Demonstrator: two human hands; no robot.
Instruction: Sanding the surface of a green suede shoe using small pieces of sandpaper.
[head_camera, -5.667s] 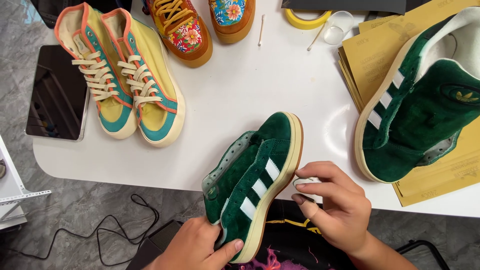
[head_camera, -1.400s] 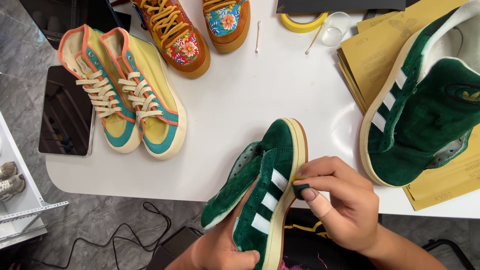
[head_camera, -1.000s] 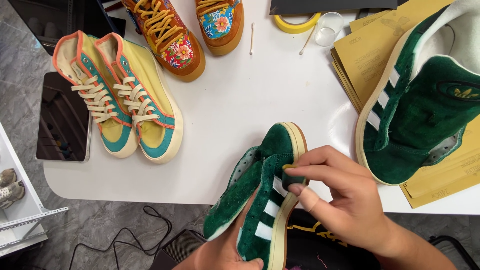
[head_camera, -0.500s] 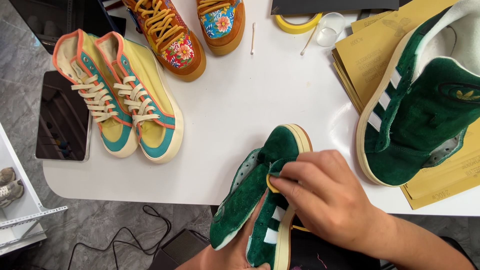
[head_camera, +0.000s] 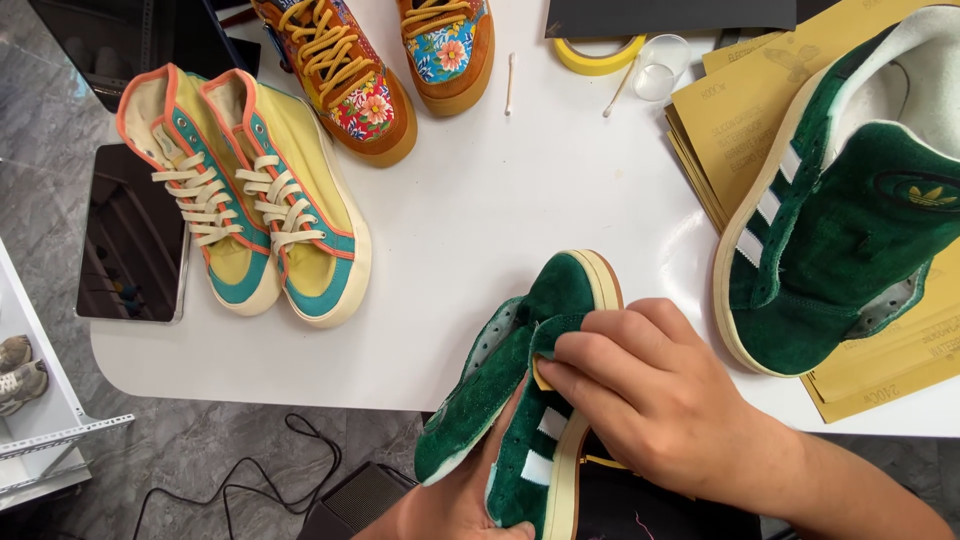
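Green suede sneaker with white side stripes and a cream sole (head_camera: 545, 400) is lying over the table's near edge at about six o'clock, its toe pointing to twelve. The right hand (head_camera: 650, 400) is closing over its side, fingers pinching a small yellowish scrap, probably abrasive paper (head_camera: 541, 376), against the suede by the collar. The left hand (head_camera: 450, 505) is cradling the shoe from underneath, mostly hidden, so its grip cannot be told fully. No laces are showing in this shoe. How much of the suede is already worked cannot be judged; nap looks even.

At three o'clock its green mate (head_camera: 850, 220) is resting on a stack of tan sandpaper sheets (head_camera: 735, 110). At ten o'clock a yellow-and-teal canvas pair (head_camera: 250, 215) is standing; at twelve, orange floral shoes (head_camera: 380, 60). The white table (head_camera: 480, 210) is also carrying a yellow tape roll (head_camera: 598, 52).
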